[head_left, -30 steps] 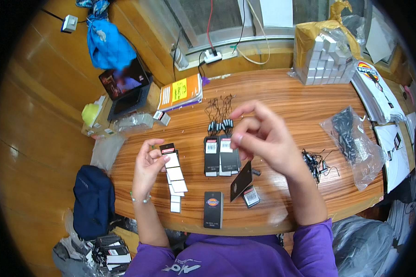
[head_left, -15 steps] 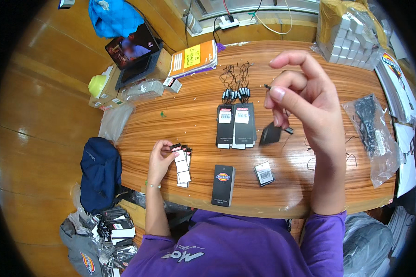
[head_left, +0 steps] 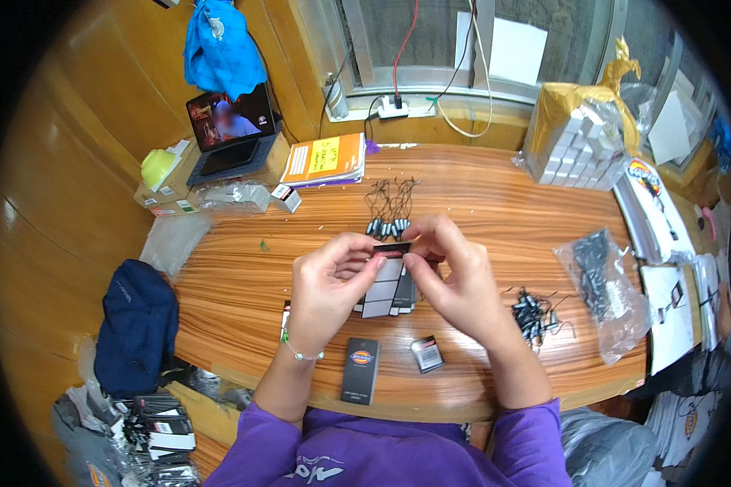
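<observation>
Purple sleeves [head_left: 430, 450] fill the bottom edge of the view, and both forearms rise from them over a wooden table [head_left: 512, 211]. Nearest the body, a tall black card [head_left: 360, 370] lies flat near the table's front edge, with a small black tag [head_left: 426, 354] just to its right. Above these the two hands meet. The left hand [head_left: 326, 288] pinches the left end of a small fan of paper tags [head_left: 386, 280] between thumb and fingers; the right hand [head_left: 455, 280] grips the right end of the same bundle with thumb and forefinger. The tags hang down from the fingertips, grey and white faces with a black strip on top, held above the middle of the table. Whether they touch the dark tags lying under them cannot be told.

To the right of the right wrist lies a loose heap of black strings [head_left: 532, 312], and further right a clear plastic bag [head_left: 605, 288] holding more dark pieces. Just beyond the hands, another bunch of strings with metal ends [head_left: 388, 213] spreads out. Further back on the left sits a stack of orange folders [head_left: 326, 160], a small box [head_left: 285, 196] and a tablet [head_left: 227, 130] propped on a carton. At the far right stands a pile of small white boxes [head_left: 581, 146]. A dark blue bag [head_left: 136, 325] hangs off the table's left side.
</observation>
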The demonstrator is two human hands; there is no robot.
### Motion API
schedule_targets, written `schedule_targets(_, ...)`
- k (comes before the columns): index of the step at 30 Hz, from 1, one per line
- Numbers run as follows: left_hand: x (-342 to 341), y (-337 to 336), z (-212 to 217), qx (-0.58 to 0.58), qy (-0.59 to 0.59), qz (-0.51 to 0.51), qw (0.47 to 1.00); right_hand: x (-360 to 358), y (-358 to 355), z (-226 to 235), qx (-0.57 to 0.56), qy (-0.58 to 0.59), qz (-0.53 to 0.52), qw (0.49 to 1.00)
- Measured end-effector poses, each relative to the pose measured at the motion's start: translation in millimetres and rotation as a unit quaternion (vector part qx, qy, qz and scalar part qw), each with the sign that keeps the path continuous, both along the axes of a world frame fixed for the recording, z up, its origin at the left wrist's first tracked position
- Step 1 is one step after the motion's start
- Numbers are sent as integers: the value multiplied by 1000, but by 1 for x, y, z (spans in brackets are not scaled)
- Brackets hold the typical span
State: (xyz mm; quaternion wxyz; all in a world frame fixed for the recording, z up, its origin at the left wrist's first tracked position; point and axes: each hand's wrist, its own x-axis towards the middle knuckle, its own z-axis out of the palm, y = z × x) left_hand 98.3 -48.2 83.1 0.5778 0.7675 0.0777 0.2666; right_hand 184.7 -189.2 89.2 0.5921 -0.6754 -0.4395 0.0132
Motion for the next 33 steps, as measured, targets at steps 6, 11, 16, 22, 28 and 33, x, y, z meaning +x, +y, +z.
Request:
schedule_targets(6, -3, -9, 9, 9, -1, -8, 1000, -2, 6, -4, 31, -69, -40, 996)
schedule_targets(11, -4, -10, 7, 84, -23, 2, 996, -7, 5, -4, 33, -191, -80, 978)
schedule_targets(16, -5, -26, 16, 203, -74, 41, 975, -7, 1, -5, 74, -220, -72, 970)
schedule_targets(22, -7, -29, 19, 175, -17, 31, 984, -5, -9, -6, 48, -256, -57, 964)
schedule_targets(28, 3, -29, 26, 279, -61, -5, 958, 3, -13, -2, 149, -192, -68, 968)
schedule_targets(33, 10, -45, 45, 364, -90, -24, 927, 14, -22, 9, 187, -63, 6, 980)
